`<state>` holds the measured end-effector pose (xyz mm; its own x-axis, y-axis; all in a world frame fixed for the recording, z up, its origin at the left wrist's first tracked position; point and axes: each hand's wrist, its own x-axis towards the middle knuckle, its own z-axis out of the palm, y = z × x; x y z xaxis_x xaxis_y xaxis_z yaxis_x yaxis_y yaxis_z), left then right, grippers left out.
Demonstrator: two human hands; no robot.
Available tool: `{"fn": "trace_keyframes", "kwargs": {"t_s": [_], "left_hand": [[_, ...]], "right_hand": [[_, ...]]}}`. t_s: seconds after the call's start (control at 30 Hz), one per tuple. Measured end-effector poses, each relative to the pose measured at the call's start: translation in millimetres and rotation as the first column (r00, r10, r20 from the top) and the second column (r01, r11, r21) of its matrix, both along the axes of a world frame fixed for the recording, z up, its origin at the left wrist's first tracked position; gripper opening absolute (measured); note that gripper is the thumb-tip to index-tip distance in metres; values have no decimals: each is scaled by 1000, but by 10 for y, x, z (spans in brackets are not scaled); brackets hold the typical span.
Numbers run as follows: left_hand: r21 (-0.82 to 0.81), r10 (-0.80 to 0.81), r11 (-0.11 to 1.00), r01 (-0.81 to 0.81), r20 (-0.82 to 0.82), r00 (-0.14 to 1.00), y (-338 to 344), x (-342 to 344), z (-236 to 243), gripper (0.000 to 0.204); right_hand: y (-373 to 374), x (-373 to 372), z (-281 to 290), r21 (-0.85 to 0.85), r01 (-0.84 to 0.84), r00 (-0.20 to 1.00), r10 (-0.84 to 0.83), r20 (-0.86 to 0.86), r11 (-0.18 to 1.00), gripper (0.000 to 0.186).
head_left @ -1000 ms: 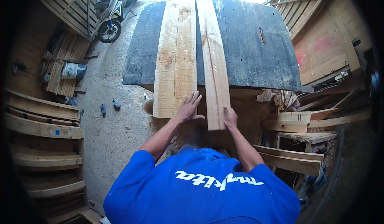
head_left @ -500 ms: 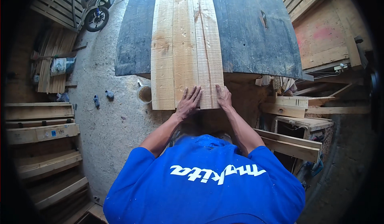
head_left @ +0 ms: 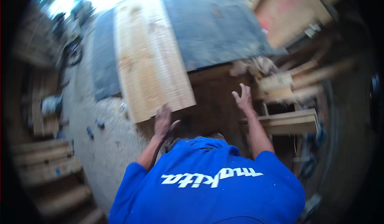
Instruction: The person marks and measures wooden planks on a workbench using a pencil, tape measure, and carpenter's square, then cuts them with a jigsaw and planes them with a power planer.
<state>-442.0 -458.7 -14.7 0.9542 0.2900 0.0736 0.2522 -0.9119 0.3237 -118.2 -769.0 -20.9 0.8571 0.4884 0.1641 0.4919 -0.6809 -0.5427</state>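
Three light wooden boards (head_left: 150, 64) lie side by side on a dark table top (head_left: 218, 26), their near ends jutting past its front edge. My left hand (head_left: 163, 122) is at the near end of the boards, fingers stretched toward it and thumb apart; blur hides whether the fingertips touch the wood. Off to the right, my right hand (head_left: 243, 98) hovers in the air with fingers spread, holding nothing. It is apart from the boards, nearest to the stacked timber offcuts (head_left: 276, 86).
Timber planks (head_left: 294, 122) lie at my right, below the offcuts. Stacked beams (head_left: 48, 168) line the left side. A pair of small shoes (head_left: 95, 128) rests on the concrete floor (head_left: 108, 152). A large plywood sheet (head_left: 290, 14) leans at the back right.
My right hand has let go of the boards' right edge and moved right. My left hand has slid back toward the board ends. The whole view has turned and blurred.
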Motion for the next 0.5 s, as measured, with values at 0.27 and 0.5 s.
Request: {"fn": "trace_keyframes", "kwargs": {"t_s": [0.27,0.5], "left_hand": [[-327,150,941,-86,177,973,-1110,-430,-149,61],[-479,-258,852,211,-35,965,-1588,637,231,30]], "right_hand": [[-3633,840,901,-194,812,554,-623,553,550,74],[-4553,515,649,-406,805,587,-673,449,432,75]]}}
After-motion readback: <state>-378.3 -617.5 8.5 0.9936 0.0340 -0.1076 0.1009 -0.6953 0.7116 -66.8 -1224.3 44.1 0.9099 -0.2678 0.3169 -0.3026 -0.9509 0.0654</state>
